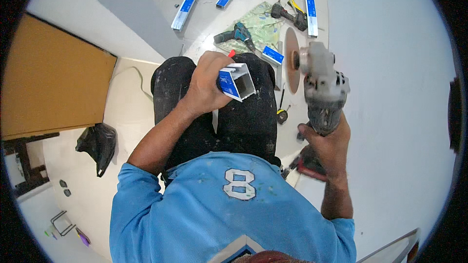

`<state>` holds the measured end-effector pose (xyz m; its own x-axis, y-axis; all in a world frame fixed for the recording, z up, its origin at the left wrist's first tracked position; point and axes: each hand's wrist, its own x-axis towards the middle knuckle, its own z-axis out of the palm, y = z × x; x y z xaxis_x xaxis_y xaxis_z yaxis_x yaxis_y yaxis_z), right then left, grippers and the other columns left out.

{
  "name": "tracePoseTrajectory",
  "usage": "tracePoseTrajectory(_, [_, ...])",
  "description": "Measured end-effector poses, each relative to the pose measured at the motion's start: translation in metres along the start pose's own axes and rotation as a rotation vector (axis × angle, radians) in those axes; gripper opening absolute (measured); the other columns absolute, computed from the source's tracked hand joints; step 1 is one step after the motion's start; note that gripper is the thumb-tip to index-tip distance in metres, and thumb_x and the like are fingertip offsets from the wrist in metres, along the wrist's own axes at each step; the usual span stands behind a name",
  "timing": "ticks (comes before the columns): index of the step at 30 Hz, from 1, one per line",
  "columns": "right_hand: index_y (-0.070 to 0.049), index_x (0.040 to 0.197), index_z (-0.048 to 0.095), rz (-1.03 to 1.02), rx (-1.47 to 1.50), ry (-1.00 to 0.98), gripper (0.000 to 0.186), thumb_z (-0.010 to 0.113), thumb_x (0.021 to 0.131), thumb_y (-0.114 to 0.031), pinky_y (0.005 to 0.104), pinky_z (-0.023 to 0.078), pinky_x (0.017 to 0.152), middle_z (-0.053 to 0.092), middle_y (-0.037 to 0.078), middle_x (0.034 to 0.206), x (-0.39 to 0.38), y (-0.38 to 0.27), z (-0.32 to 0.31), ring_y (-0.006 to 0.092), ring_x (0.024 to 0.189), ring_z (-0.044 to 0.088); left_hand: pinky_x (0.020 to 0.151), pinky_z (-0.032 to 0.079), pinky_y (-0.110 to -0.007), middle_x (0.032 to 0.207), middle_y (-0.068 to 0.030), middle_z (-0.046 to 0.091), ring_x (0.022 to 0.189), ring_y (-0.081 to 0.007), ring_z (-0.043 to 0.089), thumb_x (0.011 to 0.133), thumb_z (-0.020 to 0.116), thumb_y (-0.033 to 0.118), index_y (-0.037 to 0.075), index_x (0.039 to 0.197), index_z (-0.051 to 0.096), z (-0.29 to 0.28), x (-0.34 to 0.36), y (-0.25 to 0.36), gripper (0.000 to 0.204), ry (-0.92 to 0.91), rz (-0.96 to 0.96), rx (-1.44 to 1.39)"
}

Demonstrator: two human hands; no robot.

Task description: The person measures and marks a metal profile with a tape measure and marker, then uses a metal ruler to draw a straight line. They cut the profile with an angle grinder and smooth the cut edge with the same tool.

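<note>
My left hand (204,84) is closed around a short hollow white profile (239,85) with blue film on its side. The piece is held above my knees, and its open end faces up toward me. Something small and red (231,53) shows beside my fingers; its kind is unclear. On the right, my right hand (334,141) grips the rear body of an angle grinder (325,87), slightly blurred. Its large thin cutting disc (292,61) stands on edge, apart from the profile. Whether the disc spins I cannot tell.
Beyond my knees, a teal drill (240,35) lies on a green patterned cloth (261,17), with a dark drill (288,15) beside it. Long white profiles (191,2) lie farther off. A tape measure (282,116) sits right of my knee. A black bag (99,143) lies left.
</note>
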<state>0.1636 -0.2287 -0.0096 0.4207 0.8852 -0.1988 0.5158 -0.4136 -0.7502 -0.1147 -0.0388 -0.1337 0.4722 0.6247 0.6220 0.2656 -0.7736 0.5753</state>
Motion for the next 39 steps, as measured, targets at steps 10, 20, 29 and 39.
tracePoseTrajectory(10, [-0.001,0.127,0.065,0.06,0.563,-0.052,0.049,0.092,0.087,-0.012,0.0353,0.062,0.082,0.078,0.01,0.102,-0.014,0.012,0.027,0.0177,0.091,0.075,0.092,0.054,-0.052,0.117,-0.021,0.065,0.108,-0.0428,0.065,0.063,0.096,0.009,0.0,0.125,0.064,0.014,-0.002,0.01,0.07,0.081,-0.022,0.155])
tracePoseTrajectory(20, [-0.003,0.142,0.058,0.074,0.198,0.091,0.074,0.099,0.084,-0.024,0.0452,0.058,0.105,0.077,0.018,0.13,-0.03,0.027,0.053,0.0295,0.124,0.075,0.089,0.051,-0.052,0.11,-0.0199,0.067,0.1,-0.0415,0.065,0.064,0.097,0.011,0.0,0.122,0.063,0.035,-0.007,0.025,0.068,0.127,-0.014,0.213])
tracePoseTrajectory(29, [-0.007,0.134,0.057,0.005,0.033,0.156,0.067,0.098,0.085,-0.028,0.0512,0.062,0.097,0.079,0.022,0.119,-0.03,0.028,0.071,0.0408,0.115,0.078,0.087,0.051,-0.051,0.109,-0.0193,0.067,0.099,-0.0408,0.065,0.064,0.098,0.012,0.001,0.121,0.063,0.036,-0.007,0.025,0.067,0.148,-0.028,0.182])
tracePoseTrajectory(39, [-0.007,0.132,0.059,-0.026,0.015,0.2,0.063,0.097,0.086,-0.024,0.0501,0.062,0.095,0.079,0.022,0.117,-0.033,0.026,0.076,0.0421,0.114,0.079,0.089,0.051,-0.051,0.11,-0.0194,0.067,0.101,-0.0397,0.065,0.064,0.101,0.016,0.0,0.123,0.062,0.035,-0.011,0.023,0.072,0.147,-0.025,0.191])
